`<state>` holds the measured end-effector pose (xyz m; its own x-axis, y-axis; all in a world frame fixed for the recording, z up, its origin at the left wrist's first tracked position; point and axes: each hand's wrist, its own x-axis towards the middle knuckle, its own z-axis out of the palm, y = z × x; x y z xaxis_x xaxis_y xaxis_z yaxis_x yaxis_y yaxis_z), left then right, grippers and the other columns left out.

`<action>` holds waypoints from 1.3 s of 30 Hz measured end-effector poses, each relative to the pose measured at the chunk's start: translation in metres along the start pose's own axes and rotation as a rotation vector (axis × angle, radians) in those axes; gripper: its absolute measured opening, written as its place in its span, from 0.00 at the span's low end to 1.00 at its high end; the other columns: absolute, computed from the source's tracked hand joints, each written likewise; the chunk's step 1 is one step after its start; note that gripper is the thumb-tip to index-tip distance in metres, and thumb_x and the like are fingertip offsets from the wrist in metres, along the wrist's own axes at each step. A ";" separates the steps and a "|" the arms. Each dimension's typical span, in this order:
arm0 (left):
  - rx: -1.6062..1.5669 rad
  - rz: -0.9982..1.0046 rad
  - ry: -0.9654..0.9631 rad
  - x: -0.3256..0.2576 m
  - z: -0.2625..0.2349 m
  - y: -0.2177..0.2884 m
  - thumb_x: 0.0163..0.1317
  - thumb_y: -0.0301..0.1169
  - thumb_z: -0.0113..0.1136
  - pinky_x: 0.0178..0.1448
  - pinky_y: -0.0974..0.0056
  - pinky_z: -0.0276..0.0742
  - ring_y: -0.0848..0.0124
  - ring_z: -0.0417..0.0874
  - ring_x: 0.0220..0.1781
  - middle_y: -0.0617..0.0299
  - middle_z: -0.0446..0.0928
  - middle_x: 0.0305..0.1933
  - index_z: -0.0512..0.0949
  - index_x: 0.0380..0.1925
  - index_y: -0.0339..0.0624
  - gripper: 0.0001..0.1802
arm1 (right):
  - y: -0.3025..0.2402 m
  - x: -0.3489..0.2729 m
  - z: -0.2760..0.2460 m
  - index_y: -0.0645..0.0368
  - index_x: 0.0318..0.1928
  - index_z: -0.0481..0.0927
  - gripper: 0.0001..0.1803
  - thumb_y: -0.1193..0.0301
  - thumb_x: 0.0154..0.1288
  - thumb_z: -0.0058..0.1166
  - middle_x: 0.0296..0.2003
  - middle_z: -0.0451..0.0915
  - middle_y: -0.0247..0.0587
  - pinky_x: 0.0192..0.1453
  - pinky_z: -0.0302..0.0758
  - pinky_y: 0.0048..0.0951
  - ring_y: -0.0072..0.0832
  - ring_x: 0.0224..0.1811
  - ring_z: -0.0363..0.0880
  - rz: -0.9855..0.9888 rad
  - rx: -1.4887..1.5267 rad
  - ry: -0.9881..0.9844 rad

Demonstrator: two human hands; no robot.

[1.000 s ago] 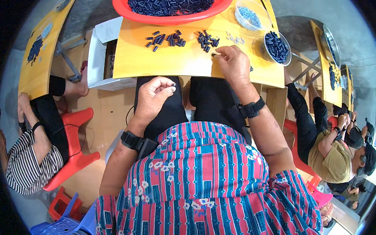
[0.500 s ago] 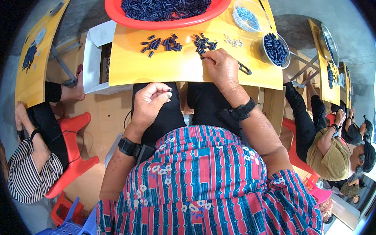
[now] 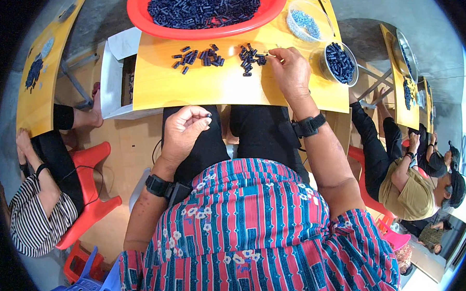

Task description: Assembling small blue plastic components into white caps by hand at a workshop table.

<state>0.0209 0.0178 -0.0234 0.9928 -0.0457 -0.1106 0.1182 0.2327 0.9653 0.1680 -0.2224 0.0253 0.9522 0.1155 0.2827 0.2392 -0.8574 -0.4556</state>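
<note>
My left hand (image 3: 184, 133) is closed in a pinch just off the table's near edge, with a small black tube piece (image 3: 208, 115) between thumb and forefinger. Over the right part of the yellow table (image 3: 194, 86), my right hand (image 3: 292, 72) has its thumb and forefinger pressed together. What they hold, if anything, is too small to make out. Its fingertips are beside a loose cluster of short dark tube pieces (image 3: 249, 55). A second cluster of dark tube pieces (image 3: 211, 57) lies farther left. The right hand covers the spot where small clear pieces lay.
A red basin (image 3: 206, 35) heaped with dark tubes stands at the back. On the right are a tub of dark tubes (image 3: 340, 63) and a clear tub of pale blue bits (image 3: 304, 25). A white box (image 3: 111, 83) stands left of the table. People sit at tables on both sides.
My right hand has moved right and away from me, from the near side of the dark cluster to its right side. A dark piece now lies at the cluster's near end. My left hand barely moved.
</note>
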 end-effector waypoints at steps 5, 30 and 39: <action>0.006 0.011 -0.003 0.000 0.000 -0.002 0.60 0.19 0.60 0.42 0.74 0.77 0.80 0.79 0.34 0.64 0.79 0.34 0.78 0.37 0.32 0.05 | 0.000 0.007 0.003 0.54 0.34 0.85 0.08 0.66 0.55 0.59 0.31 0.80 0.43 0.43 0.75 0.40 0.41 0.38 0.80 0.034 -0.052 -0.037; 0.097 0.056 0.028 0.008 -0.002 -0.014 0.61 0.21 0.59 0.42 0.72 0.79 0.79 0.79 0.34 0.65 0.79 0.35 0.78 0.36 0.35 0.04 | -0.038 -0.054 -0.003 0.62 0.38 0.72 0.04 0.74 0.71 0.46 0.39 0.81 0.47 0.39 0.81 0.27 0.27 0.35 0.83 0.346 1.457 -0.499; 0.095 0.085 -0.029 0.004 0.008 0.002 0.62 0.22 0.59 0.44 0.72 0.80 0.79 0.80 0.38 0.65 0.79 0.37 0.78 0.38 0.35 0.04 | -0.046 -0.066 0.004 0.62 0.38 0.74 0.04 0.74 0.69 0.50 0.30 0.77 0.36 0.38 0.82 0.26 0.20 0.28 0.76 0.361 1.506 -0.643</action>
<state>0.0253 0.0099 -0.0199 0.9981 -0.0583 -0.0215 0.0298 0.1443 0.9891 0.0943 -0.1884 0.0245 0.8216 0.5324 -0.2039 -0.4008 0.2850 -0.8707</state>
